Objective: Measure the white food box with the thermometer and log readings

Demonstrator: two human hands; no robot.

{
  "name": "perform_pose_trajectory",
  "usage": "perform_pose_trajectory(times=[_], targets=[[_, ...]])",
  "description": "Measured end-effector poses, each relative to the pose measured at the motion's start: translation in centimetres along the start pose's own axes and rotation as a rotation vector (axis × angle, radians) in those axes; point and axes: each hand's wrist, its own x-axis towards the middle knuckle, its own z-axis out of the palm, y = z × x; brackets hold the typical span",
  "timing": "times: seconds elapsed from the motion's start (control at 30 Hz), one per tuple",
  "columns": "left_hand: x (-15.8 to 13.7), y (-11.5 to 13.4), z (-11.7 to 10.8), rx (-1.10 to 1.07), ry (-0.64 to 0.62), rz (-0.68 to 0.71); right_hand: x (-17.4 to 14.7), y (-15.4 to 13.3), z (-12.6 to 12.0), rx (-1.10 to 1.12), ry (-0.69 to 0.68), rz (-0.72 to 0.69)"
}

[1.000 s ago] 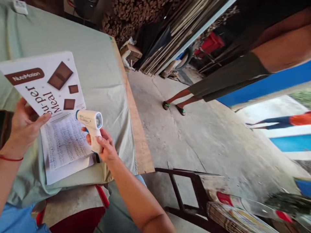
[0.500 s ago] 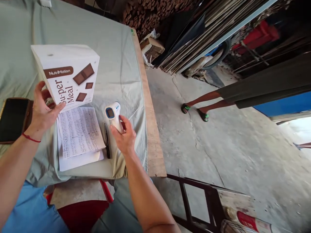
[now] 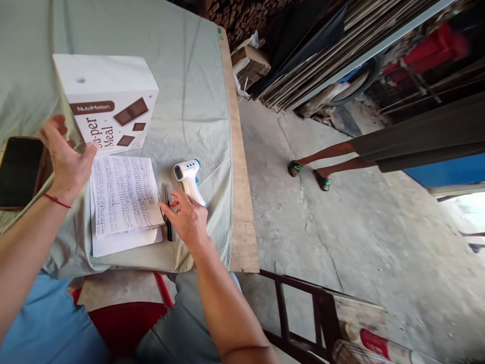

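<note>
A white box (image 3: 113,76) with brown print stands on the cloth-covered table. At its near left corner my left hand (image 3: 68,159) is open, fingers spread, the thumb by the box's lower edge; whether it touches I cannot tell. My right hand (image 3: 187,217) is open over a black pen (image 3: 168,217), its thumb and forefinger apart near the paper's edge. Just beyond it a white and blue infrared thermometer (image 3: 187,174) lies on the cloth, its handle end by my knuckles. Between my hands lie handwritten sheets (image 3: 127,197), stacked on blank paper.
A phone (image 3: 20,172) in a brown case lies left of my left hand. The table's bare wooden edge (image 3: 242,222) runs along the right. On the concrete floor stands another person (image 3: 337,162). A dark metal frame (image 3: 299,308) is at the lower right.
My right hand has let go of the thermometer, which now lies on the cloth, and has shifted towards the pen. My left hand has loosened from the box, which now rests on the table.
</note>
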Motion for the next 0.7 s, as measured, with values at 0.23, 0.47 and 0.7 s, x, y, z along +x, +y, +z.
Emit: perform_pose_trajectory(times=[0.23, 0.47, 0.7], targets=[[-5.8, 5.9, -0.8, 0.081, -0.379, 0.417, 0.4, 0.4, -0.7, 0.153, -0.1, 0.011], [-9.6, 5.7, 1.1, 0.173, -0.732, 0.454, 0.0, 0.1, -1.5, 0.655, -0.109, 0.048], [-10.5, 5.8, 1.5, 0.246, -0.782, 0.416, -1.3, -0.9, -0.4, 0.804, 0.063, 0.177]])
